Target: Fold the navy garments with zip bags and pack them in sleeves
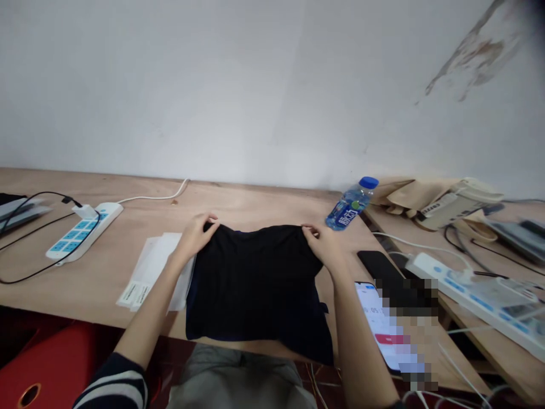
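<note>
A black piece of cloth [255,284], likely a garment, is spread over the front of the wooden table, its lower edge reaching the table's front edge. My left hand [200,232] pinches its far left corner between thumb and fingers. At the far right corner, my right hand [320,241] is closed on the fabric in the same way. The far edge sags slightly between the two hands. Partly under my left forearm lie clear plastic bags [147,270] with a printed label, beside the cloth's left side.
A water bottle [349,204] stands behind my right hand. Right of my forearm lie a lit phone [374,318] and a dark flat object [385,272]. White power strips [85,233] with cables lie on both sides. A paper cup [460,203] lies at right; a red stool [46,363] is lower left.
</note>
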A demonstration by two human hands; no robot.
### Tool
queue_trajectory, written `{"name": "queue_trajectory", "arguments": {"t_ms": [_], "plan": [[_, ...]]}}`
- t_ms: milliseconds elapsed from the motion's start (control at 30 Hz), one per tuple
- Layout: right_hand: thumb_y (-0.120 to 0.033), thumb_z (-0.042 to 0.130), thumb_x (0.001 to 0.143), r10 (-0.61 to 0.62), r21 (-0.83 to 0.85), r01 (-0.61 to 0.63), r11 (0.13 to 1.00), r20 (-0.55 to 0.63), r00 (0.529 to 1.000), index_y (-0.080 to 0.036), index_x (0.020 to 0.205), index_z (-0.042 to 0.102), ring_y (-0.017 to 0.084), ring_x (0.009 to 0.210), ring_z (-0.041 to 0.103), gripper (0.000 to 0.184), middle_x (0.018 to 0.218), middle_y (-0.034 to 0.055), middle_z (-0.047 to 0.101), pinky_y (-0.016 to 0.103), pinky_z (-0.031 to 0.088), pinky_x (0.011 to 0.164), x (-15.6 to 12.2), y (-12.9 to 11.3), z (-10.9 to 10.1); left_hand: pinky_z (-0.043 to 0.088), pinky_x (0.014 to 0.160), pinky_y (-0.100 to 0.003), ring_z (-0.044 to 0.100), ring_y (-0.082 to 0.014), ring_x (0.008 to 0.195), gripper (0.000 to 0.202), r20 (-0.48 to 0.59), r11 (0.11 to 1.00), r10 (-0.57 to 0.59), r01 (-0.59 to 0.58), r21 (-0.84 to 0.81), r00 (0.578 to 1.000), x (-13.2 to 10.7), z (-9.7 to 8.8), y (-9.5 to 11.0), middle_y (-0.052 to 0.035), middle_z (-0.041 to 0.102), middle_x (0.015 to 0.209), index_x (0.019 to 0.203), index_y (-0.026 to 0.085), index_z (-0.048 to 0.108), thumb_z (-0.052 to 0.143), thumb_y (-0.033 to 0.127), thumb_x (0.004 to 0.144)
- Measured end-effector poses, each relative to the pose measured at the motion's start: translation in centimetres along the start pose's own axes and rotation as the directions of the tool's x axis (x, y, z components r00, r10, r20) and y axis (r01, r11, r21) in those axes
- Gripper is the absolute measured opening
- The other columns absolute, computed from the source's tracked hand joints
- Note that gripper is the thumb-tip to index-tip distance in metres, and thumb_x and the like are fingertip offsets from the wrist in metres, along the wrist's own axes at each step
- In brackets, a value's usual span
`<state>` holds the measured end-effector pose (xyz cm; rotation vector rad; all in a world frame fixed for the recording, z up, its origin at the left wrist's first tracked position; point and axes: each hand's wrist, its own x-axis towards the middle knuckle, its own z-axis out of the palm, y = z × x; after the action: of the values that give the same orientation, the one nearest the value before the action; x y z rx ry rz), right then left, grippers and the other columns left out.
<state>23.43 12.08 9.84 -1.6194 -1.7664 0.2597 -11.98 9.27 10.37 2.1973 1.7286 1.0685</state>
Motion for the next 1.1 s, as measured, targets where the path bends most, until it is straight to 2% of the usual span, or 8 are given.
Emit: {"name": "queue_trajectory", "arguments": {"t_ms": [100,267,367,467,633,833,933,1100], "plan": [[-0.028,0.050,0.087,-0.035,-0.008,0.035,0.999,0.034,0.999,-0.011,0.112,0.068,0.027,0.096,0.069,0.036,0.107,0.0168,0.072,0.041,0.052,0.086,-1.3,0.6,1.7,0.043,0.103,-0.046,0.057,-0.0277,0.117,0.032,0.020,0.998,-0.001,0.000,0.057,1.000,-1.8,2.7,0.3,-0.0126,0.061,0.122,0.117,0.019,0.061,0.056,0.036,0.091],[-0.036,0.041,0.095,-0.202,-0.126,0.206,0.970,0.045,0.978,-0.014,0.123,0.063,0.030,0.122,0.056,0.042,0.131,0.0166,0.061,0.048,0.042,0.104,-8.4,-1.8,2.5,0.031,0.114,-0.049,0.036,-0.0294,0.141,0.044,0.215,0.984,0.048,-0.083,0.158,0.975,-7.9,5.2,3.1,-0.0116,0.043,0.149,0.134,0.025,0.052,0.047,0.045,0.095],[-0.040,0.042,0.096,-0.218,-0.219,0.232,0.948,0.086,0.972,-0.018,0.128,0.061,0.033,0.131,0.048,0.043,0.142,0.0153,0.052,0.052,0.042,0.105,-12.5,-2.5,3.8,0.023,0.116,-0.056,0.020,-0.0341,0.148,0.062,0.291,0.975,-0.025,-0.041,0.218,0.957,-10.7,6.6,3.2,-0.0112,0.030,0.158,0.145,0.028,0.041,0.049,0.057,0.091],[-0.045,0.038,0.098,-0.187,-0.264,0.221,0.939,0.146,0.971,-0.018,0.135,0.056,0.034,0.136,0.043,0.050,0.147,0.0164,0.047,0.053,0.041,0.105,-14.4,-1.6,5.0,0.022,0.117,-0.056,0.016,-0.0356,0.149,0.076,0.270,0.965,-0.110,0.037,0.260,0.957,-11.6,7.6,2.4,-0.0125,0.021,0.161,0.150,0.028,0.034,0.049,0.066,0.086],[-0.042,0.033,0.099,-0.127,-0.333,0.185,0.925,0.187,0.974,-0.015,0.135,0.056,0.033,0.129,0.050,0.051,0.140,0.0170,0.054,0.052,0.040,0.105,-13.5,-0.7,5.0,0.024,0.116,-0.055,0.011,-0.0371,0.149,0.080,0.244,0.956,-0.150,0.078,0.282,0.958,-10.6,7.7,2.2,-0.0158,0.017,0.162,0.150,0.022,0.036,0.045,0.070,0.086],[-0.040,0.041,0.097,-0.170,-0.367,0.179,0.913,0.059,0.984,-0.015,0.126,0.063,0.034,0.127,0.049,0.045,0.138,0.0170,0.055,0.050,0.040,0.103,-10.7,-3.1,5.2,0.017,0.117,-0.060,0.011,-0.0360,0.149,0.073,0.208,0.954,-0.086,0.021,0.300,0.974,-8.7,8.0,3.2,-0.0126,0.021,0.161,0.151,0.025,0.033,0.039,0.066,0.090],[-0.047,0.042,0.096,-0.156,-0.417,0.159,0.895,0.043,0.987,-0.019,0.132,0.059,0.039,0.135,0.039,0.049,0.149,0.0161,0.044,0.057,0.034,0.105,-9.5,-2.9,6.6,0.014,0.113,-0.067,0.011,-0.0408,0.148,0.073,0.216,0.936,-0.187,0.107,0.336,0.958,-8.0,8.8,3.0,-0.0139,0.023,0.160,0.150,0.028,0.036,0.038,0.068,0.089],[-0.053,0.043,0.094,-0.015,-0.440,0.056,0.896,0.097,0.995,-0.020,0.138,0.055,0.042,0.135,0.040,0.056,0.149,0.0168,0.044,0.060,0.034,0.104,-9.0,-1.5,8.2,0.012,0.111,-0.070,0.011,-0.0427,0.148,0.076,0.140,0.885,-0.321,0.244,0.397,0.937,-7.8,10.1,2.6,-0.0176,0.021,0.160,0.150,0.025,0.037,0.033,0.070,0.089]]}}
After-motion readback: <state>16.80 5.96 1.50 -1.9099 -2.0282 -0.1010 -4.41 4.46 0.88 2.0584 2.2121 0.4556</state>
